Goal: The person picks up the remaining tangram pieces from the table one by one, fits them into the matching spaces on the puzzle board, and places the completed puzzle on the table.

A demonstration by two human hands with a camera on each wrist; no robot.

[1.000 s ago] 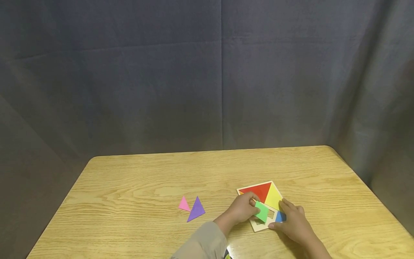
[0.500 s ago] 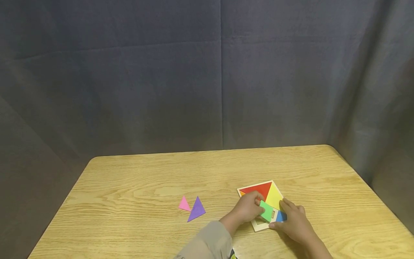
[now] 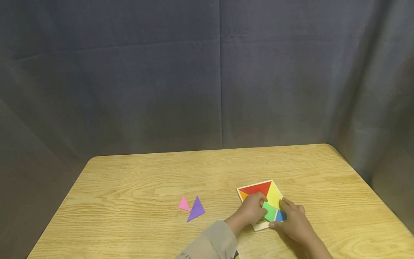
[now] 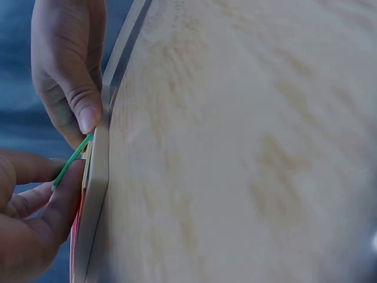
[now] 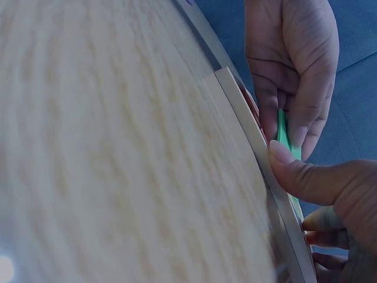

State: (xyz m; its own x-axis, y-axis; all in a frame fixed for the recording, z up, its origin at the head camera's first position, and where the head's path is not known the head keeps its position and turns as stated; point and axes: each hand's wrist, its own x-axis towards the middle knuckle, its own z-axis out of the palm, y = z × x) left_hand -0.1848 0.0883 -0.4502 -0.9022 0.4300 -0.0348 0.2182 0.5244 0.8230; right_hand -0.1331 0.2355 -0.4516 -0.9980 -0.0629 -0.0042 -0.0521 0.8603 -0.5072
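A person's left hand (image 3: 253, 209) pinches a green piece (image 3: 270, 212) over the near part of a wooden puzzle tray (image 3: 260, 227), which sits right of center on a wood-grain table (image 3: 145, 180). The piece juts from the fingertips toward the tray's near right corner, its free side just beside a blue piece (image 3: 281, 216). In the left wrist view it tilts against the tray, the pinched end raised above the surface and the other end close to the right thumb. The right hand (image 3: 293, 222) grips that near right corner, thumb on the near edge and fingers at the right edge. Along the tray's far edge lies a red piece (image 3: 256, 188), with a yellow piece (image 3: 274, 198) by the right edge and an orange piece (image 3: 243, 195) by the left. Well to the tray's left, a pink triangle (image 3: 184, 204) rests just beside a purple triangle (image 3: 196, 209).
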